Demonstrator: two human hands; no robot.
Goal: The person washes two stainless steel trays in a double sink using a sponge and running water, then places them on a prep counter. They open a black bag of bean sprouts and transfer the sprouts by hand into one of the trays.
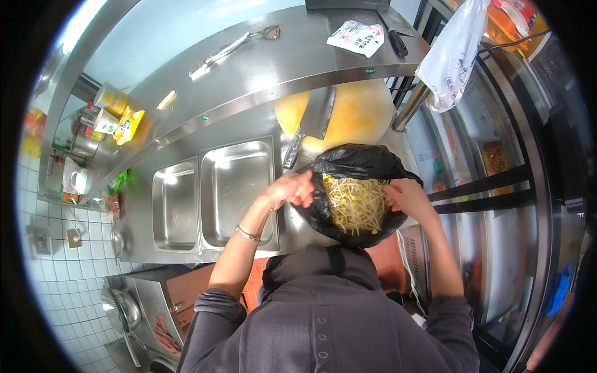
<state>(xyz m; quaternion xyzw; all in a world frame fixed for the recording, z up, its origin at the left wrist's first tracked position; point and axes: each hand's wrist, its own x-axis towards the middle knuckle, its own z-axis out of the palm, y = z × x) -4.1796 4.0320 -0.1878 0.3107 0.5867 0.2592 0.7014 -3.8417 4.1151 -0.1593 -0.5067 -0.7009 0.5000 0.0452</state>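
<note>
A black plastic bag (359, 161) full of bean sprouts (357, 203) lies open at the counter's front edge, close to my body. My left hand (294, 189) is at the bag's left rim, its fingers curled on the black plastic. On the right side, my right hand (405, 198) grips the bag's rim, fingertips by the sprouts. Behind the bag, a cleaver (318, 114) with a dark blade rests on a round, stained cutting board (364, 112), its handle pointing towards me. Two rectangular steel pans, a large one (238, 193) and a narrower one (176, 205), are set left of my left hand.
Above the counter runs a steel shelf (280, 60) with a peeler (268, 32), a white packet bearing writing (358, 38) and another cleaver (396, 39). A white plastic bag (450, 60) hangs at the right, before a glass-fronted cabinet. Cups and packets stand far left.
</note>
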